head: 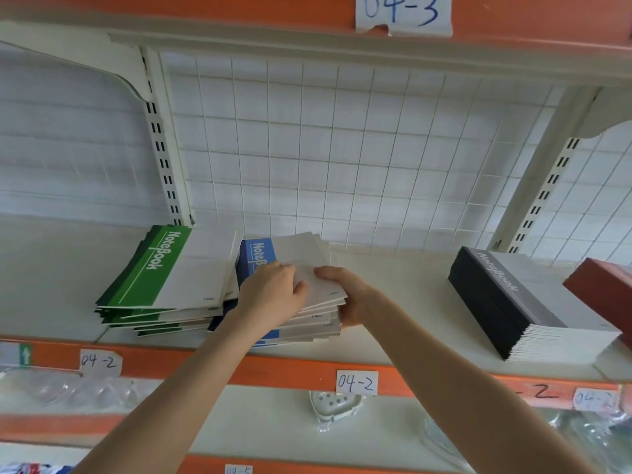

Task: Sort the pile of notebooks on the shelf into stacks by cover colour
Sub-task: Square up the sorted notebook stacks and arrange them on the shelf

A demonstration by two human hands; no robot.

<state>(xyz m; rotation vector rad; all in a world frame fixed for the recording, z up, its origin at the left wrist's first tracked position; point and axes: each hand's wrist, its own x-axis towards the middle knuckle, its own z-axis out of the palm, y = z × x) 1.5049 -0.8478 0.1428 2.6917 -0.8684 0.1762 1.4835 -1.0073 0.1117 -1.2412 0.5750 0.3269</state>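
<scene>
A loose stack of green-covered notebooks (160, 278) lies at the left of the shelf (393, 302). Beside it sits a stack of blue-covered notebooks (263, 253), fanned at the front. My left hand (273, 292) rests flat on top of the blue stack. My right hand (345, 295) grips the stack's right edge, thumb on the top cover and fingers underneath. A neat stack of black and grey notebooks (513, 302) stands well to the right, untouched.
A red-brown box (605, 285) sits at the far right by the black stack. A white wire grid (342, 148) backs the shelf. Orange shelf edges carry paper labels (356, 382). Plastic-wrapped goods lie on the lower shelf.
</scene>
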